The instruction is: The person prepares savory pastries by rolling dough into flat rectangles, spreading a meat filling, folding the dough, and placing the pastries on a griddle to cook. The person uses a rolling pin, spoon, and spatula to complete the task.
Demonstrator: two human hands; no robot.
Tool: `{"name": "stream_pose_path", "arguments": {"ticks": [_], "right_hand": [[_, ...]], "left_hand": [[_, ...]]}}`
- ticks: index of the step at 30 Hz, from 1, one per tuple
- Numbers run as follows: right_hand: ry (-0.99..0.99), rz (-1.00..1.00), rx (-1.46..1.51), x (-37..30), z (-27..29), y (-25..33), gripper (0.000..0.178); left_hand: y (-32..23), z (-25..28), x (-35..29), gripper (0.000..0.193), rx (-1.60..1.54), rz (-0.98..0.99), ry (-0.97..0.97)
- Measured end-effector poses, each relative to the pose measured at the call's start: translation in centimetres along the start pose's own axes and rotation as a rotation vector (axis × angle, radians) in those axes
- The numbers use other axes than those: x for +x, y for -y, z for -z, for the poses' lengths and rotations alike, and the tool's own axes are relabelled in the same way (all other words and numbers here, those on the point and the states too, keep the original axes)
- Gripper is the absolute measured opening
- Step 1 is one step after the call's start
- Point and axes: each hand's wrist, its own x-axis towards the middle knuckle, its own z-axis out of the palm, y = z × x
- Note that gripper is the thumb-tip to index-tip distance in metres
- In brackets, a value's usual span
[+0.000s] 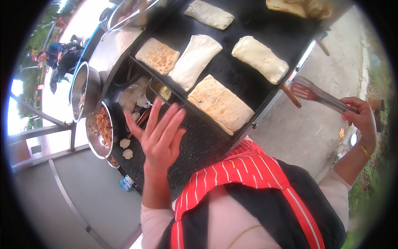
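Observation:
My left hand (161, 143) is raised over the dark worktop (186, 151) with its fingers spread, and nothing is in it. The nearest flatbread to it is a browned, square one (222, 103) lying at the griddle's near edge. Out to the right, beyond the griddle, my right hand (360, 118) grips the handle of a slotted metal spatula (319, 94). The spatula's blade points left toward the griddle (232, 50) and touches no bread. Pale folded flatbreads (260, 59) and a smaller browned one (157, 56) lie on the black hot plate.
Left of the worktop stand a metal bowl of reddish-brown crumbly filling (103, 126) and another metal bowl (85, 91). A small metal pot (159, 90) sits beside a plastic bag (132, 97). Wooden handles (292, 96) jut from the griddle's right side. A person (54, 54) is in the far-left background.

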Motion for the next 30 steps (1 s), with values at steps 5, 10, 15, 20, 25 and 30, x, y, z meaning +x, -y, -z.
{"name": "stream_pose_path", "arguments": {"ticks": [5,10,15,20,25,30], "right_hand": [[-0.090,-0.084,-0.250,-0.2,-1.6,1.9,0.034],[0.043,0.155,-0.115,2.8,-1.1,1.5,0.032],[0.247,0.112,-0.035,7.0,-9.3,4.7,0.024],[0.332,0.054,0.071,7.7,-14.1,4.7,0.024],[0.359,0.197,0.158,6.4,-17.2,4.7,0.030],[0.354,0.145,0.410,3.8,-14.9,4.6,0.035]], "left_hand": [[-1.9,-0.7,-7.9,0.019,-0.149,0.573,-0.215],[-3.8,-1.0,-7.7,0.024,-0.301,0.592,-0.041],[-7.3,-3.6,-3.4,0.049,-1.385,0.912,0.097],[-8.9,-5.5,0.3,0.064,-1.641,1.078,0.141],[-9.3,-5.5,0.4,0.066,-1.786,1.196,-0.152],[-8.7,-4.3,-1.9,0.052,-1.834,1.218,-0.292]]}}
